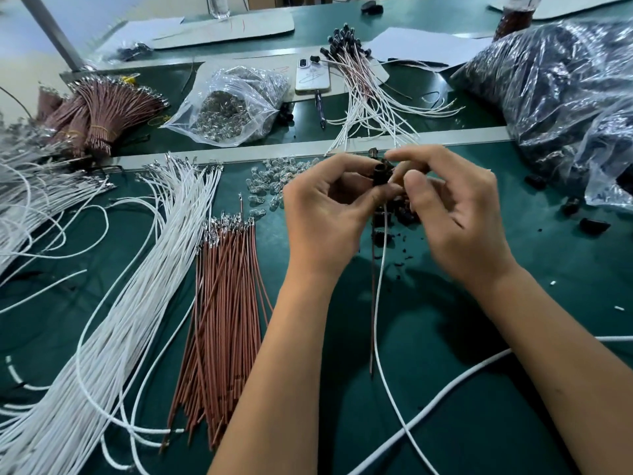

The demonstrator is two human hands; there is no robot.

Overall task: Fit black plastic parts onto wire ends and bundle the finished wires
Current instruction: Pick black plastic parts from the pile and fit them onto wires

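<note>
We see both hands raised over the green worktop (pixel 445 389), meeting at centre. Left hand (pixel 325 214) has fingers curled, pinching a small black plastic part (pixel 379 174) btwn thumb & fingertips. Right hand (pixel 455 207) is curled too, thumb & forefinger closing on the same part from the other side; exact contact is partly hidden. The part is dark, stubby, roughly cylindrical w/ an open top. Two wires hang from it toward us: a thin white wire (pixel 378 286) & a brown wire (pixel 372 303), both drooping onto the worktop.

Under the hands lies a scatter of loose black parts (pixel 404 214). Just left of them, a small heap of clear glass bulbs (pixel 270 181). Further left, a fan of brown wires (pixel 219 320) w/ metal terminals, beside a broad sheaf of white wires (pixel 130 303).

Far side: finished wires (pixel 363 97) w/ black ends spread near a phone (pixel 312 75), a clear bag of bulbs (pixel 233 104), tied brown bundles (pixel 102 111). A big plastic bag of black parts (pixel 565 90) fills the right edge.

Open room: bare green patch near-right of the forearms, crossed only by a thick white cable (pixel 462 382). A pale strip (pixel 462 137) divides near & far halves.
</note>
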